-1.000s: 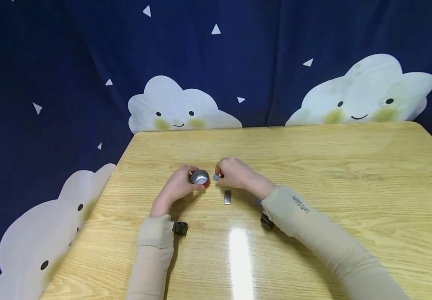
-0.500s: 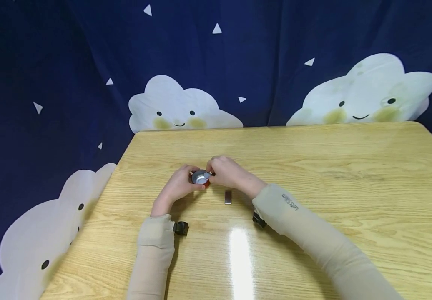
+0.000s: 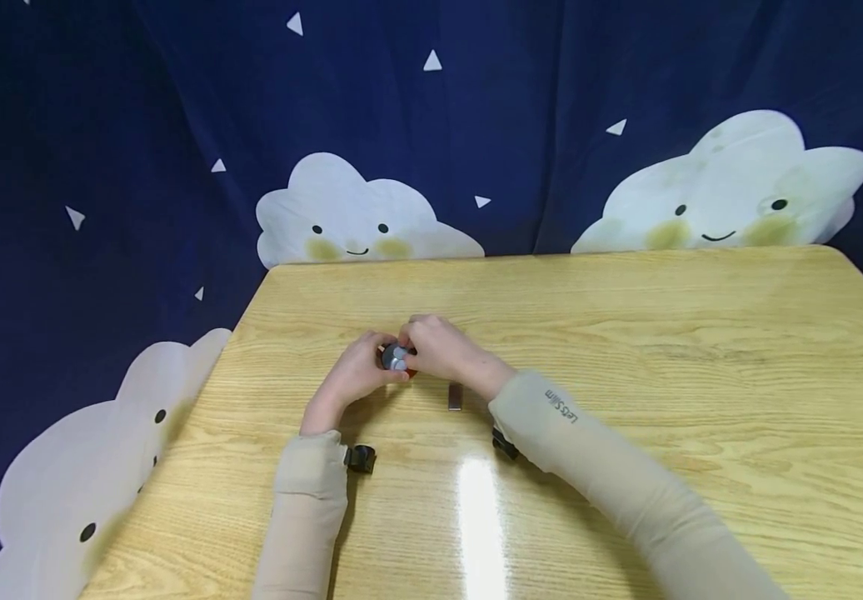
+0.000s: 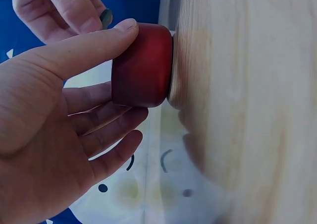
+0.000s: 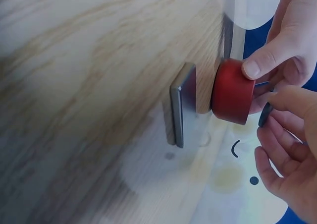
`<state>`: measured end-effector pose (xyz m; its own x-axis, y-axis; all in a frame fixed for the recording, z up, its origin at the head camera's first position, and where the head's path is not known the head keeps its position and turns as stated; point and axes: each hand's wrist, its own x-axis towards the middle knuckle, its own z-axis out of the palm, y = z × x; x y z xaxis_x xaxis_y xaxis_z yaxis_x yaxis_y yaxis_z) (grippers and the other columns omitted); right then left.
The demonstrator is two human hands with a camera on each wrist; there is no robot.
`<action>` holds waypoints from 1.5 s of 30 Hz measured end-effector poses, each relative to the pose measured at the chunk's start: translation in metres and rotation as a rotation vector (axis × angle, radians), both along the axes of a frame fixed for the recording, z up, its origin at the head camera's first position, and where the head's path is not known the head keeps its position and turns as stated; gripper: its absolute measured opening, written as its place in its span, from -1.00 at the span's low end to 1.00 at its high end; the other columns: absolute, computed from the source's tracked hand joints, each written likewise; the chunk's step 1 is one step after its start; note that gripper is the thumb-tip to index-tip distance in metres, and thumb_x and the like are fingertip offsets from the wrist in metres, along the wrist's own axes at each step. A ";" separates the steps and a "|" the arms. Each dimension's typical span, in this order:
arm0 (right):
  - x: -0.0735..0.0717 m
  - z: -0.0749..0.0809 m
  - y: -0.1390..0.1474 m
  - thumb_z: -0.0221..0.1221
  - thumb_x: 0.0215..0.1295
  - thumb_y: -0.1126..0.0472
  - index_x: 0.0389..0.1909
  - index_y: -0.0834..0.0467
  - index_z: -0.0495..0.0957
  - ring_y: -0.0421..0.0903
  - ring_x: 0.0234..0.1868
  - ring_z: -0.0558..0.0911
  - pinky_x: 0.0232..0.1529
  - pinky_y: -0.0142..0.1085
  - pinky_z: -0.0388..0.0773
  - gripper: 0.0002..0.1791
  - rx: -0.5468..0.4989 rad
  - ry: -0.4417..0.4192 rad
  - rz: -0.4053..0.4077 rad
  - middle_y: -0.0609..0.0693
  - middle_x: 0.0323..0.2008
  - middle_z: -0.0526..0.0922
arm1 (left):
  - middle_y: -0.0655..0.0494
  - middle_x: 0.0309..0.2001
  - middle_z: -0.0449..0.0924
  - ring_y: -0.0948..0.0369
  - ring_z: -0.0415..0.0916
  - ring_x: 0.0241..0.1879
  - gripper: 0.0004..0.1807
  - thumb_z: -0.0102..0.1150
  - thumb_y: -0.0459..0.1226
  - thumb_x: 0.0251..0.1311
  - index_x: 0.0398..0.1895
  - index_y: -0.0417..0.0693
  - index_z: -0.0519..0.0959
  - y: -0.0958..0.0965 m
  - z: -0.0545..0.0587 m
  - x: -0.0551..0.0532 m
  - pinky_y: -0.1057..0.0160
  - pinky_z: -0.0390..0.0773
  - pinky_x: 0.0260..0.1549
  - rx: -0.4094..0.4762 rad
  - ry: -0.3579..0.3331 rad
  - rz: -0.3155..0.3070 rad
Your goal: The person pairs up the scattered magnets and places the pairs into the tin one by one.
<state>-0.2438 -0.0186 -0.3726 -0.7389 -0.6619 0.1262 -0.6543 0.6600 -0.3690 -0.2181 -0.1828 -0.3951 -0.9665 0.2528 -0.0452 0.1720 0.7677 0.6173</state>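
Observation:
My left hand [image 3: 356, 368] grips a small round red metal cup [image 4: 143, 68] by its side, thumb on one side and fingers on the other. The cup stands on the table with its open top up; its inside is silvery in the head view. Over that opening, my right hand [image 3: 439, 346] pinches a small grey disc [image 5: 265, 115] between thumb and fingertips. In the right wrist view the disc is tilted close to the rim. Part of the cup's mouth is hidden by the right fingers in the head view.
A small dark rectangular slab with shiny edges [image 5: 184, 105] lies on the wooden table [image 3: 626, 375] just right of the cup, below the right hand. Behind the table hangs a dark blue curtain [image 3: 521, 125] with white clouds. Black wrist cameras [image 3: 361, 459] sit on both sleeves.
My right hand has moved left with the grey disc, from beside the cup to over its opening. The left hand and the cup have stayed in place.

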 end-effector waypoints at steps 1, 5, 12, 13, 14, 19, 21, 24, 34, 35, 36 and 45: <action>0.000 -0.001 -0.001 0.21 0.11 0.23 -0.30 0.21 0.60 -0.16 -0.34 0.48 -0.29 -0.36 0.46 -0.84 0.002 -0.004 -0.001 0.02 -0.31 0.56 | -0.04 -0.10 0.42 0.10 0.42 -0.19 -0.40 0.37 -0.16 -0.08 0.06 -0.18 0.44 0.000 0.000 0.000 0.14 0.43 -0.15 0.003 0.001 -0.001; -0.001 -0.003 -0.005 0.21 0.11 0.22 -0.30 0.20 0.60 -0.17 -0.34 0.48 -0.30 -0.37 0.47 -0.84 0.001 0.006 0.002 0.02 -0.30 0.55 | -0.05 -0.11 0.42 0.10 0.43 -0.19 -0.38 0.37 -0.17 -0.08 0.09 -0.20 0.43 0.000 0.000 0.000 0.14 0.44 -0.15 0.021 -0.006 -0.005; -0.001 -0.007 -0.009 0.20 0.13 0.22 -0.29 0.18 0.59 -0.17 -0.33 0.50 -0.31 -0.38 0.48 -0.85 0.015 0.013 -0.006 0.00 -0.30 0.54 | -0.04 -0.17 0.42 0.11 0.43 -0.23 -0.37 0.38 -0.17 -0.10 0.08 -0.20 0.44 -0.001 0.001 -0.001 0.17 0.45 -0.20 0.028 -0.009 -0.010; -0.001 -0.008 -0.009 0.20 0.13 0.22 -0.28 0.18 0.59 -0.17 -0.33 0.50 -0.31 -0.38 0.48 -0.85 0.019 0.012 -0.006 0.00 -0.30 0.54 | -0.04 -0.17 0.42 0.12 0.43 -0.23 -0.37 0.39 -0.17 -0.11 0.08 -0.20 0.44 -0.001 0.001 -0.001 0.17 0.45 -0.20 0.026 -0.005 -0.013; -0.001 -0.009 -0.009 0.20 0.14 0.22 -0.27 0.18 0.59 -0.17 -0.32 0.51 -0.30 -0.38 0.48 -0.84 0.025 0.011 -0.006 0.00 -0.29 0.54 | -0.04 -0.17 0.43 0.12 0.43 -0.24 -0.37 0.39 -0.17 -0.11 0.08 -0.20 0.44 -0.001 0.001 -0.001 0.17 0.44 -0.20 0.024 -0.002 -0.014; -0.001 -0.013 -0.011 0.21 0.13 0.19 -0.28 0.15 0.61 -0.16 -0.30 0.54 -0.22 -0.32 0.48 -0.84 0.062 0.059 0.000 -0.02 -0.30 0.57 | -0.05 -0.15 0.43 0.13 0.42 -0.23 -0.39 0.39 -0.16 -0.11 0.06 -0.19 0.45 -0.001 -0.001 0.000 0.17 0.44 -0.18 0.025 -0.008 -0.010; -0.002 -0.014 -0.011 0.22 0.11 0.16 -0.29 0.11 0.63 -0.15 -0.28 0.55 -0.16 -0.26 0.46 -0.84 0.096 0.105 -0.003 -0.05 -0.30 0.60 | -0.05 -0.14 0.44 0.12 0.42 -0.22 -0.40 0.39 -0.17 -0.12 0.04 -0.19 0.46 -0.001 -0.002 -0.001 0.16 0.43 -0.17 0.023 -0.004 -0.006; -0.003 -0.014 -0.012 0.25 0.06 0.12 -0.31 0.05 0.65 -0.13 -0.27 0.55 -0.14 -0.19 0.41 -0.84 0.137 0.160 -0.012 -0.09 -0.32 0.62 | -0.05 -0.16 0.45 0.13 0.40 -0.22 -0.44 0.40 -0.18 -0.13 0.00 -0.17 0.49 -0.001 -0.003 -0.004 0.16 0.41 -0.16 0.019 0.018 -0.012; -0.003 -0.006 -0.019 0.23 0.07 0.12 -0.57 0.00 0.59 -0.16 -0.42 0.49 -0.22 -0.19 0.35 -0.90 0.265 0.132 -0.035 -0.15 -0.49 0.59 | -0.04 -0.14 0.44 0.12 0.40 -0.23 -0.42 0.39 -0.19 -0.11 0.04 -0.16 0.47 0.000 0.000 0.000 0.16 0.43 -0.18 0.019 -0.009 0.000; -0.003 -0.005 -0.019 0.23 0.08 0.12 -0.59 -0.01 0.57 -0.16 -0.42 0.49 -0.21 -0.19 0.35 -0.88 0.278 0.125 -0.039 -0.15 -0.50 0.59 | -0.04 -0.14 0.44 0.12 0.41 -0.24 -0.41 0.39 -0.18 -0.11 0.05 -0.17 0.46 0.000 0.000 0.000 0.16 0.43 -0.18 0.020 -0.010 0.002; -0.003 -0.005 -0.020 0.23 0.09 0.11 -0.60 -0.01 0.55 -0.16 -0.42 0.50 -0.19 -0.18 0.35 -0.86 0.290 0.119 -0.043 -0.15 -0.50 0.59 | -0.04 -0.15 0.43 0.12 0.41 -0.24 -0.41 0.39 -0.18 -0.10 0.05 -0.17 0.46 0.000 0.000 0.001 0.16 0.43 -0.19 0.021 -0.011 0.001; -0.003 -0.001 -0.021 0.25 0.07 0.15 -0.72 0.01 0.48 -0.16 -0.42 0.51 -0.10 -0.12 0.38 -0.76 0.311 0.074 -0.037 -0.15 -0.55 0.58 | -0.02 -0.14 0.44 0.14 0.40 -0.23 -0.42 0.38 -0.17 -0.09 0.04 -0.17 0.46 0.000 0.000 0.000 0.17 0.43 -0.19 0.019 -0.007 -0.007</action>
